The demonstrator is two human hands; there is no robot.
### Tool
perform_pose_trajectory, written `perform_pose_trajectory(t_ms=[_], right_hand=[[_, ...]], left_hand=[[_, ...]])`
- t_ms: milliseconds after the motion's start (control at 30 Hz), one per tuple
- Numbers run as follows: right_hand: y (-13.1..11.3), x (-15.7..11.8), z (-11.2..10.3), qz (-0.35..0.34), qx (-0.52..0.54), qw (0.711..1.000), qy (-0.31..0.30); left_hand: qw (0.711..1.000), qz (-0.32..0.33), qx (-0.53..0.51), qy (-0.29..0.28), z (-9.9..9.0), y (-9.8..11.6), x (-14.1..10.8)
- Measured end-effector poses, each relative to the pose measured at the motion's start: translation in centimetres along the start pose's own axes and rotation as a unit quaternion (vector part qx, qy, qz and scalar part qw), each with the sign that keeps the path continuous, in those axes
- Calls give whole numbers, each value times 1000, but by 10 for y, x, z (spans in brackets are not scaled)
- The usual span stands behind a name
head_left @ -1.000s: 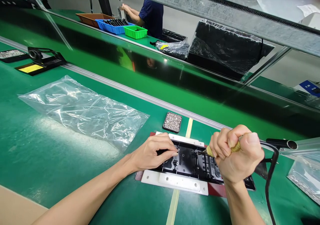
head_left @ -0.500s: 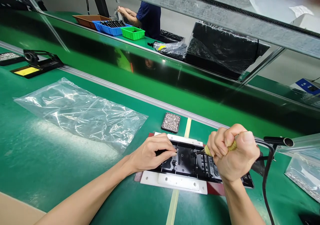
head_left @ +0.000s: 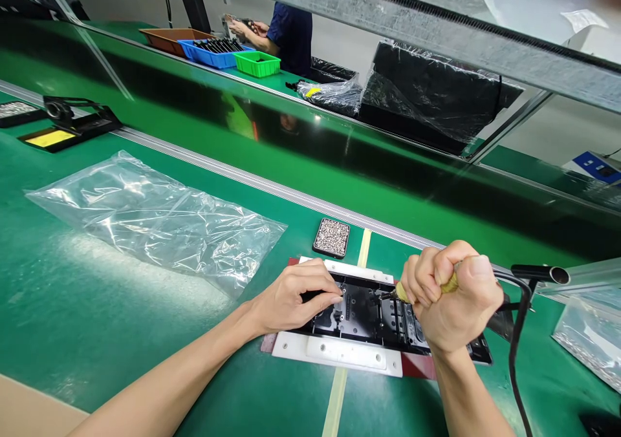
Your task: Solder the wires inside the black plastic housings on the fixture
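Observation:
My right hand (head_left: 453,295) is wrapped around the yellow handle of a soldering iron (head_left: 402,293), whose dark tip points left and down into a black plastic housing (head_left: 361,314). The iron's cable runs off behind the hand. Over the left part of the housing, my left hand (head_left: 295,295) has thumb and forefinger drawn together in a pinch; whatever they hold, if anything, is too small to make out. The housing lies between the white blocks of a fixture (head_left: 334,354) on a dark red base. Behind it is a small black tray (head_left: 332,237) full of tiny metal pieces.
A clear plastic bag (head_left: 160,214) lies flat at left. A soldering iron stand (head_left: 72,123) with a yellow sponge is farther left; a metal holder tube (head_left: 541,274) stands at right near a bag of small parts (head_left: 589,340). Beyond the partition, a person (head_left: 291,39) works beside bins (head_left: 213,52).
My hands and the soldering iron hold almost the same position. Across the partition, the other person's hands have shifted and now show a dark object.

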State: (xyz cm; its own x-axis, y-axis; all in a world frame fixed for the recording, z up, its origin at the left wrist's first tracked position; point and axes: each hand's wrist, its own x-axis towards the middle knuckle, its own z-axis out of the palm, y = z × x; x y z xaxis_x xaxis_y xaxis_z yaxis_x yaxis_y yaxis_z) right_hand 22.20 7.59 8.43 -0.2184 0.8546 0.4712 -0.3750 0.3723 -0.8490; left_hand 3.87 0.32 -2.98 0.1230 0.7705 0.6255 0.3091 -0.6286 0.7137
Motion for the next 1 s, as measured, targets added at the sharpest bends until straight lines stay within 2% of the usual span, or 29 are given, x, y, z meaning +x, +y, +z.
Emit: perform_pose_trajectory(t_ms=[1000], right_hand=[[0,-1,0,19,20,1000,2]], left_hand=[[1000,4,-1,3,-1,1,0]])
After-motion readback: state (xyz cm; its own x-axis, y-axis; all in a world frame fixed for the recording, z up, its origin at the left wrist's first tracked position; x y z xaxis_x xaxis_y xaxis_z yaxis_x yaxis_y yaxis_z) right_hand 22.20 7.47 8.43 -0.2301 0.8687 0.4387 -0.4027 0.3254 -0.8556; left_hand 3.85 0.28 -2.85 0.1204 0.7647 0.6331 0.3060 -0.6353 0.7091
